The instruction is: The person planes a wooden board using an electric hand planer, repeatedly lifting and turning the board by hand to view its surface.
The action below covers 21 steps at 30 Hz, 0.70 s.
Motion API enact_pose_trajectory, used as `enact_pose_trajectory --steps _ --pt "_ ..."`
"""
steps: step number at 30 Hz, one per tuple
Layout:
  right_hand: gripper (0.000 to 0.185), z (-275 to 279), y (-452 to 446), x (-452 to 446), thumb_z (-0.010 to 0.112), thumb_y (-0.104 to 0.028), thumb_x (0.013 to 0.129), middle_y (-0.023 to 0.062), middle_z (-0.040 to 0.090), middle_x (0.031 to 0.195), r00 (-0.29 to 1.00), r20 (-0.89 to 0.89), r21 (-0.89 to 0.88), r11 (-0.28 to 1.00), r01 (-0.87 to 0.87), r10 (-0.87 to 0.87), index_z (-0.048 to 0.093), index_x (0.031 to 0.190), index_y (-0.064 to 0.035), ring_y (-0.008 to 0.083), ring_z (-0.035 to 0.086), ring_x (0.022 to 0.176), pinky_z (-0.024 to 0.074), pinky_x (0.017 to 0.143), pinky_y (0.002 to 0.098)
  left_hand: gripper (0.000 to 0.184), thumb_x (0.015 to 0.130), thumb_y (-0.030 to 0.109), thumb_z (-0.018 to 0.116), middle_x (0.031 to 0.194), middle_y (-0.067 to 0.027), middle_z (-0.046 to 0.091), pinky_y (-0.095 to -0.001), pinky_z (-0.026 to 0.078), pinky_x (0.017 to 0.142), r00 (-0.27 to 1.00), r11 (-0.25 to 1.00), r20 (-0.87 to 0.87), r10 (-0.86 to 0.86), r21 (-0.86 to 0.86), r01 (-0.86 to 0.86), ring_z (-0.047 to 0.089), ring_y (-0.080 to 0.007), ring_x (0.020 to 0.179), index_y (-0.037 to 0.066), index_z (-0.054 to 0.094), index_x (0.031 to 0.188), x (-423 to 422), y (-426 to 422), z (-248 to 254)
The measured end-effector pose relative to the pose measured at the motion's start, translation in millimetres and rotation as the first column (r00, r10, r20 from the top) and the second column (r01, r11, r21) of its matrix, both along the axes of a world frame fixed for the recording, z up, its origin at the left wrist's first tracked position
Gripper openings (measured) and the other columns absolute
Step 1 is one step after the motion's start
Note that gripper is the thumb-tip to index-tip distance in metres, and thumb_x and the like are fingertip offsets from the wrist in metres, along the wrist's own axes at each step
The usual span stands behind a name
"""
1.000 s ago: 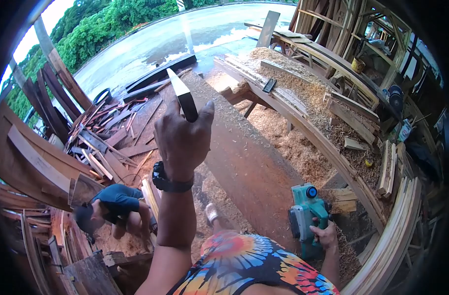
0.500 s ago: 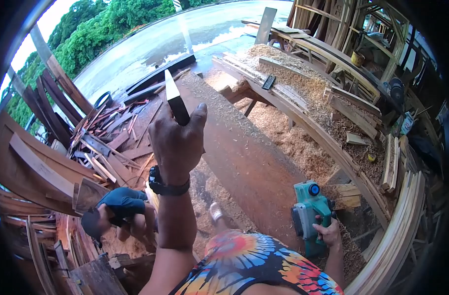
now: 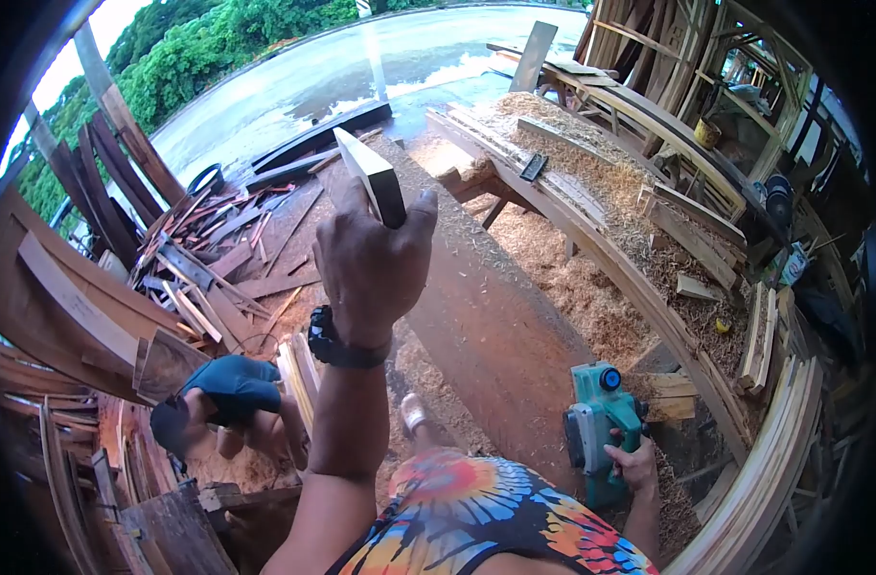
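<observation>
My left hand (image 3: 376,259) is raised in front of me, its fingers wrapped round a piece of wood (image 3: 364,163). The piece has a pale, brightly lit face and a dark end, and it points up and away from me. A dark watch (image 3: 340,347) is on that wrist. Low on the right, my right hand (image 3: 637,462) grips the handle of a teal electric planer (image 3: 591,395). The planer is at the near right end of a long reddish-brown board (image 3: 495,326) strewn with shavings. Whether its base touches the board, I cannot tell.
A person (image 3: 232,393) bends down at the lower left. Scrap wood (image 3: 203,273) lies heaped beyond. On the right, a curved beam (image 3: 639,287) borders deep wood shavings (image 3: 591,305), with stacked strips (image 3: 769,470) nearer me. A small dark object (image 3: 533,167) rests on the far bench.
My left hand and the wood have shifted right in view, and more of the pale face shows. The planer, still in my right hand, appears slightly further left. The bent person has moved slightly.
</observation>
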State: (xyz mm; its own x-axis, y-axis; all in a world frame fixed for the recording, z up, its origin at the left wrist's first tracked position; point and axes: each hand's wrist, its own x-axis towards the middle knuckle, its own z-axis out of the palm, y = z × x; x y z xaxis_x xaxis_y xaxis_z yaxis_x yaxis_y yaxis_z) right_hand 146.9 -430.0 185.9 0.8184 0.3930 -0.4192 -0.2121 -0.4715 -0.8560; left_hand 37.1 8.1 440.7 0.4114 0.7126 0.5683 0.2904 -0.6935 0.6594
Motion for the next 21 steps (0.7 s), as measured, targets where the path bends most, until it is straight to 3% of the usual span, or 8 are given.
enact_pose_trajectory --steps 17,21 --pt "0.043 5.3 4.1 -2.7 0.079 -0.011 0.078 0.0026 0.06 0.069 0.999 -0.043 0.036 0.999 0.023 -0.021 0.064 0.117 -0.0009 0.0123 0.053 0.048 0.0446 0.046 0.0288 0.039 0.083 0.036 0.073 0.075 -0.0231 0.07 -0.05 0.056 0.07 0.999 1.0 -0.035 0.012 -0.003 -0.012 0.072 -0.0419 0.075 -0.002 0.066 0.092 -1.4 1.7 -2.5" --pt "0.042 4.1 1.6 -1.4 0.078 -0.013 0.081 0.0021 0.059 0.07 0.999 -0.033 0.05 0.999 -0.008 0.01 0.063 0.119 -0.0013 0.0121 0.054 0.051 0.0447 0.048 0.0285 0.047 0.085 0.031 0.072 0.079 -0.0264 0.069 -0.0515 0.057 0.068 0.997 0.992 -0.005 -0.082 -0.095 0.081 0.07 -0.0453 0.073 -0.006 0.057 0.111 -4.0 -16.1 -25.8"
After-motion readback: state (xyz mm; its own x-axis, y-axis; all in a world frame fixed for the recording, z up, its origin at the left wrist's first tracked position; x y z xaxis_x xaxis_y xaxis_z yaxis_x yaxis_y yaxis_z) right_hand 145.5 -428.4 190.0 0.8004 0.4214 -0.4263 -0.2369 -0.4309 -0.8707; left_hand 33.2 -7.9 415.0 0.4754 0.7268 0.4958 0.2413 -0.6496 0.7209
